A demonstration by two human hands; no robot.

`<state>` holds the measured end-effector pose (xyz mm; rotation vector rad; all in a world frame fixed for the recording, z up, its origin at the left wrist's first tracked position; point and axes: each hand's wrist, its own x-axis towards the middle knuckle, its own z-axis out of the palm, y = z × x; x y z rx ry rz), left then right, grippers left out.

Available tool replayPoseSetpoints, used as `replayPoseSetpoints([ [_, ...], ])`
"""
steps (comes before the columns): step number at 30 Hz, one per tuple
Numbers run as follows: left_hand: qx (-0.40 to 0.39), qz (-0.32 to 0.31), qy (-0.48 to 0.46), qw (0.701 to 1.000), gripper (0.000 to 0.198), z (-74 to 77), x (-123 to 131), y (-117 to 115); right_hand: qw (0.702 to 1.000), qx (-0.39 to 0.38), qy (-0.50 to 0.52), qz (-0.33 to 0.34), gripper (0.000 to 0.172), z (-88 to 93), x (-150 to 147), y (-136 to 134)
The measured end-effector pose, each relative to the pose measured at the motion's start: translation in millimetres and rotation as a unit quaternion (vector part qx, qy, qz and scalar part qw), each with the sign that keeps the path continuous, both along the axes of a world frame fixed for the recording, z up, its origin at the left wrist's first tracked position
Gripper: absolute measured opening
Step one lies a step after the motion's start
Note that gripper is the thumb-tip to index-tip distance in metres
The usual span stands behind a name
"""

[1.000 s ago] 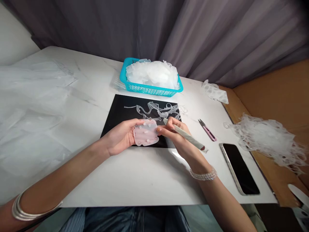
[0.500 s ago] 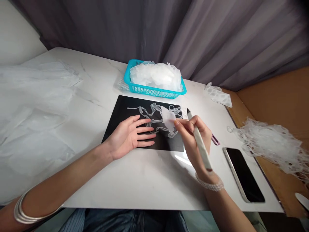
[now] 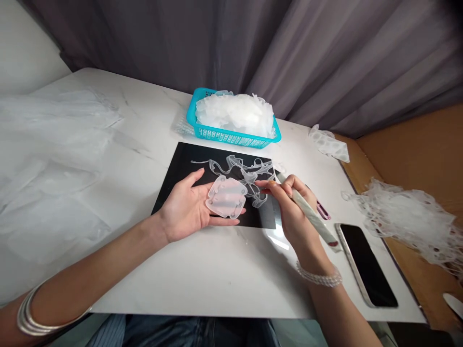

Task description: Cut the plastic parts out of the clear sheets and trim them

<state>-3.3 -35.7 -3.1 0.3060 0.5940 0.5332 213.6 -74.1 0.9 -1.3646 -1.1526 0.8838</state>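
My left hand is palm up over the black mat, with its fingers spread. On those fingers rests a thin, translucent plastic-like piece with a wavy outline and small round marks near its corners. My right hand is closed around a pale, slim tool with a dark pointed tip; its exact kind is unclear. The right index finger reaches toward the piece but is apart from it. Thin clear offcut strips lie curled on the mat between and beyond both hands.
A blue basket heaped with translucent pieces stands behind the mat. Offcuts pile at the right by a cardboard box. A phone and a pink tool lie right. Clear plastic sheets cover the left side.
The translucent piece has passed from my right fingertips onto my left fingers. My right hand has drawn slightly right, still with the tool. The offcut strips stay on the mat.
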Motion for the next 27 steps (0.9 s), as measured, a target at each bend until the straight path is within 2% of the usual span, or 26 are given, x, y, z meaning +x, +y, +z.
replayPoseSetpoints([
  [3,0.002,-0.003,0.007,1.000,0.071,-0.3,1.5,-0.1,1.000,0.007,-0.006,-0.001,0.038,0.1,-1.3,0.1],
  [6,0.042,0.017,0.050,0.998,0.058,-1.2,3.7,-4.4,0.999,0.021,-0.021,-0.021,0.040,-0.6,7.3,1.6],
  [8,0.123,0.074,0.106,0.984,0.046,-1.6,2.7,-5.7,0.997,0.012,-0.069,-0.035,0.041,-3.4,17.8,4.8],
  [10,0.222,0.144,0.165,0.950,0.044,2.1,-1.6,-1.1,0.989,0.009,-0.136,-0.051,0.040,-7.6,28.4,9.4],
  [12,0.332,0.207,0.242,0.888,0.045,14.0,-7.3,10.9,0.981,0.015,-0.185,-0.058,0.040,-11.1,36.1,13.1],
  [13,0.391,0.233,0.288,0.842,0.046,23.0,-9.4,20.0,0.979,0.020,-0.197,-0.056,0.039,-12.2,38.3,13.9],
  [15,0.517,0.260,0.380,0.722,0.047,42.8,-9.5,45.0,0.977,0.029,-0.205,-0.043,0.037,-13.0,39.4,13.4],
  [16,0.581,0.274,0.418,0.643,0.046,51.0,-7.0,60.6,0.977,0.033,-0.207,-0.035,0.037,-13.0,38.5,12.6],
  [18,0.687,0.241,0.462,0.506,0.048,58.2,1.8,94.8,0.976,0.043,-0.214,-0.020,0.035,-13.1,35.0,10.9],
  [19,0.717,0.189,0.489,0.459,0.049,56.3,7.1,111.3,0.974,0.047,-0.220,-0.013,0.034,-13.5,32.9,10.3],
  [20,0.727,0.112,0.527,0.425,0.050,50.9,12.0,125.9,0.972,0.050,-0.228,-0.007,0.033,-14.3,31.1,10.0],
  [21,0.720,0.030,0.560,0.408,0.052,42.9,16.0,138.1,0.970,0.052,-0.236,-0.003,0.031,-15.4,29.9,10.0],
  [22,0.714,-0.007,0.568,0.410,0.055,33.5,18.8,147.5,0.968,0.051,-0.247,-0.001,0.030,-16.8,29.7,10.3],
  [25,0.699,-0.037,0.589,0.403,0.069,6.9,19.1,158.6,0.958,0.039,-0.283,-0.011,0.026,-22.4,35.6,13.1],
  [27,0.694,-0.034,0.601,0.395,0.073,-2.9,14.3,154.3,0.950,0.027,-0.309,-0.018,0.026,-26.5,44.5,16.8],
])
